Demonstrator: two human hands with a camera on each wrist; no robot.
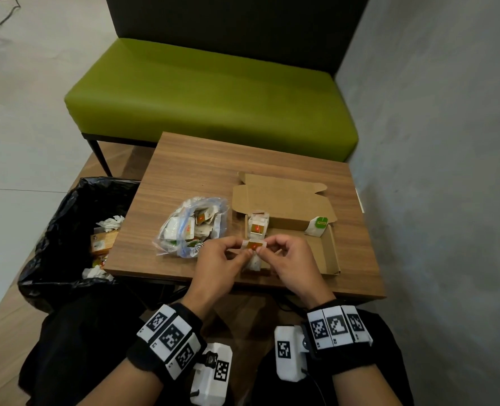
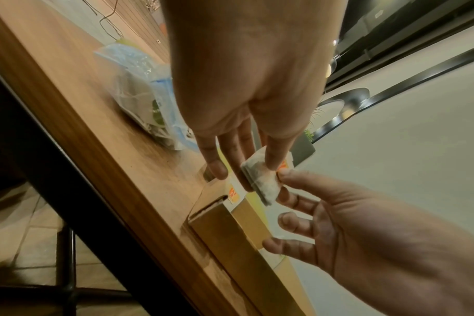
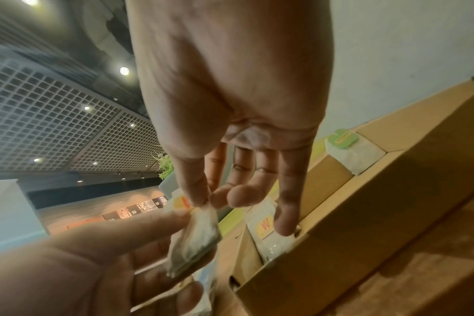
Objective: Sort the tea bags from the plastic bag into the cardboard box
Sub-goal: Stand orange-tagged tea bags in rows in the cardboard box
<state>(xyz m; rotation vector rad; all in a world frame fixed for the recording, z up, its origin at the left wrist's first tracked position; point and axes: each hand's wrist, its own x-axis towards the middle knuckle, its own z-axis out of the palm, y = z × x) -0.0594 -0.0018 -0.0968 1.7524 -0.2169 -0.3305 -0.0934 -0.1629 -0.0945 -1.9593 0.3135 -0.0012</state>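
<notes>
Fingers of both hands, left (image 1: 213, 266) and right (image 1: 294, 263), pinch one tea bag (image 1: 254, 247) at centre frame. Box (image 1: 329, 253) lies just behind, bag (image 1: 184, 230) left of it.

The table (image 1: 184, 171) is matt wood-grain, and the box (image 1: 286, 200) is plain brown cardboard. The bag (image 1: 184, 227) is clear, crinkled, glossy plastic; the tea bag (image 2: 263, 181) is thin, fibrous white paper.

So I'm sitting at a little wooden table (image 1: 202, 171) pushed up to a green bench (image 1: 213, 92) with a dark backrest, grey wall (image 1: 436, 142) on my right. On the floor to my left there's a bin with a black liner (image 1: 58, 230), crumpled tissues and some orange packaging in it.
</notes>
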